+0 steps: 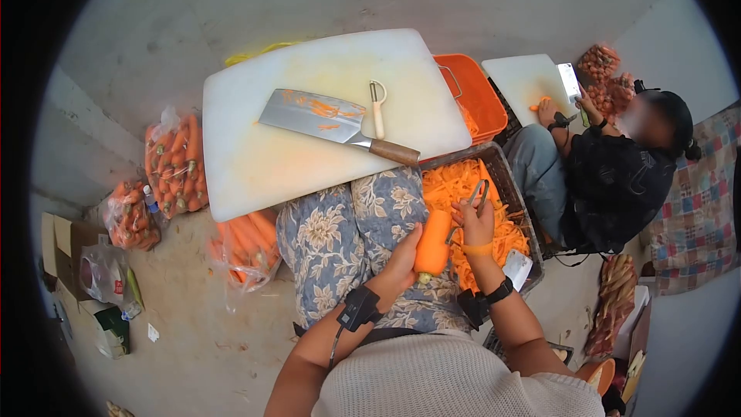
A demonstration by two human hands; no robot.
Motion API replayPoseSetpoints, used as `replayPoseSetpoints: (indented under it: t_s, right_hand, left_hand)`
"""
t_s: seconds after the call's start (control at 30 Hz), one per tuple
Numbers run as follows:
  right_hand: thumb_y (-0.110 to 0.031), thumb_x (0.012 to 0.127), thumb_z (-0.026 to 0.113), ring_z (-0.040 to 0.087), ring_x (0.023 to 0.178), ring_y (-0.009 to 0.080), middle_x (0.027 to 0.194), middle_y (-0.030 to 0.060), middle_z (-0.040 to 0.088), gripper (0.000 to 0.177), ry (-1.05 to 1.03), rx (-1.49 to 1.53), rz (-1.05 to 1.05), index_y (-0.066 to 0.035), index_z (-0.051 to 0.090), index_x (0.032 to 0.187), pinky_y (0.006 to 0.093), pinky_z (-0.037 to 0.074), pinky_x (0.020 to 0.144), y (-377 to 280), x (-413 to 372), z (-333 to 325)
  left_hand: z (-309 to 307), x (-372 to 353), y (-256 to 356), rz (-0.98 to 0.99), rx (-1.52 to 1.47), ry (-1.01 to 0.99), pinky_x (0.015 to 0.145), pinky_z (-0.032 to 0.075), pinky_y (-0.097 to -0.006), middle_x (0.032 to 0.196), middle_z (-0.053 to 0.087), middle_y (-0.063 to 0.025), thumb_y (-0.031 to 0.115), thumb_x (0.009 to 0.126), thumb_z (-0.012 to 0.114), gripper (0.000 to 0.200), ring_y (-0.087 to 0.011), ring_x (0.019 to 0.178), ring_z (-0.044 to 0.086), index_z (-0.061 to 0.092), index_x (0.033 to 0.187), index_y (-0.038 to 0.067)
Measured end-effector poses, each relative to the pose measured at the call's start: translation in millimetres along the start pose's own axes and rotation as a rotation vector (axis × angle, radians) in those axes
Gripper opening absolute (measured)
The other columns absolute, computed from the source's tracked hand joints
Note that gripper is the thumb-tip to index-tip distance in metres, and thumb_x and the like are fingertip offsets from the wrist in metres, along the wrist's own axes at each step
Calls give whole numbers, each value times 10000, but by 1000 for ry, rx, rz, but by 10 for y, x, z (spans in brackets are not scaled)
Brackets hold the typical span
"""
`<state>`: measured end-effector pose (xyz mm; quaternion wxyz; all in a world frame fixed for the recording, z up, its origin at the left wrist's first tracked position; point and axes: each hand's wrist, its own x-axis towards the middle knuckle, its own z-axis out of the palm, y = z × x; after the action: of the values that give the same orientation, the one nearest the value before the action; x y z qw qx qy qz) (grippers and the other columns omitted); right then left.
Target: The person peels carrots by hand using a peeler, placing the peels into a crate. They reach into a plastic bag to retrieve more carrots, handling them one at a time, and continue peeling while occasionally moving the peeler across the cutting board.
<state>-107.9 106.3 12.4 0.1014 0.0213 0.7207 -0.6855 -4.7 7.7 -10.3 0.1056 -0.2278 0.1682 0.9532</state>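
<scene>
A thick orange carrot (434, 244) is gripped by my left hand (403, 259), its stem end pointing down toward me. My right hand (476, 225) is closed around a metal peeler (480, 194), just to the right of the carrot. Below both hands, a dark crate (532, 259) holds a heap of orange carrot peelings (505, 235). Beyond my knees lies a large white cutting board (255, 135). On it rest a cleaver (316, 116) with orange shreds on its blade and a second peeler (377, 112) with a pale handle.
Bags of carrots (176, 166) stand on the floor at the left, near a cardboard box (65, 251). An orange bin (478, 96) sits behind the crate. At the right a co-worker (610, 174) holds a cleaver (569, 81) over another white board (521, 77).
</scene>
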Motion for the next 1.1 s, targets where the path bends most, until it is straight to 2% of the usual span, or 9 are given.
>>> replayPoseSetpoints:
  t_s: [0.03,0.07,0.13,0.23,0.33,0.63,0.87,0.93,1.1]
  right_hand:
    - [-148,821,585,560,791,189,851,92,519,190,-80,-62,-156,-19,449,850,294,458,685,-15,-91,17]
    - [-148,821,585,560,791,189,851,92,519,190,-81,-62,-154,-19,449,850,294,458,685,-3,-183,52]
    - [-159,805,603,519,792,221,903,120,515,225,-130,-334,-464,-6,449,863,327,420,739,24,-325,131]
    - [-154,786,610,504,833,258,886,140,511,235,-165,-559,-434,-2,449,866,343,405,751,5,-379,213]
    - [-159,785,606,503,809,276,866,142,503,237,-182,-504,-322,0,449,863,340,405,740,-42,-306,216]
    - [-172,788,598,482,690,266,754,131,481,218,-179,-508,-254,-11,451,780,355,386,631,-42,-174,202]
    - [-169,787,599,475,663,264,714,128,472,224,-184,-497,-278,-8,446,755,348,385,618,-6,-124,215]
    - [-165,786,602,475,638,247,683,118,465,229,-165,-495,-297,-11,440,736,340,381,594,22,-104,215]
    - [-163,787,605,452,545,198,603,87,449,238,-119,-489,-287,-18,433,709,326,365,521,7,-52,250]
  left_hand:
    - [8,2,-8,17,-23,49,773,497,-344,1077,560,-97,404,959,300,462,-206,947,584,437,1200,35]
    - [9,2,-4,16,-24,52,773,497,-344,1077,560,-97,404,959,300,462,-206,947,584,437,1200,35]
    - [13,2,7,10,-60,36,826,477,-346,1122,540,-83,388,965,291,448,-197,1013,551,436,1208,40]
    - [25,4,0,79,45,55,872,467,-337,1162,520,-106,394,962,289,459,-204,1051,542,408,1236,45]
    - [53,22,15,84,26,40,874,470,-324,1166,513,-111,382,965,283,457,-193,1055,541,398,1241,36]
    - [79,99,51,85,97,49,829,478,-285,1174,506,-88,353,965,327,451,-161,1022,542,386,1267,23]
    - [77,109,53,97,73,48,772,502,-285,1139,530,-83,350,964,330,441,-158,987,559,401,1261,32]
    - [82,92,68,97,134,30,854,482,-308,1192,500,-109,339,974,273,434,-189,1050,544,376,1264,32]
    - [82,70,57,75,126,58,821,495,-313,1148,521,-107,337,972,292,430,-188,1005,564,376,1265,35]
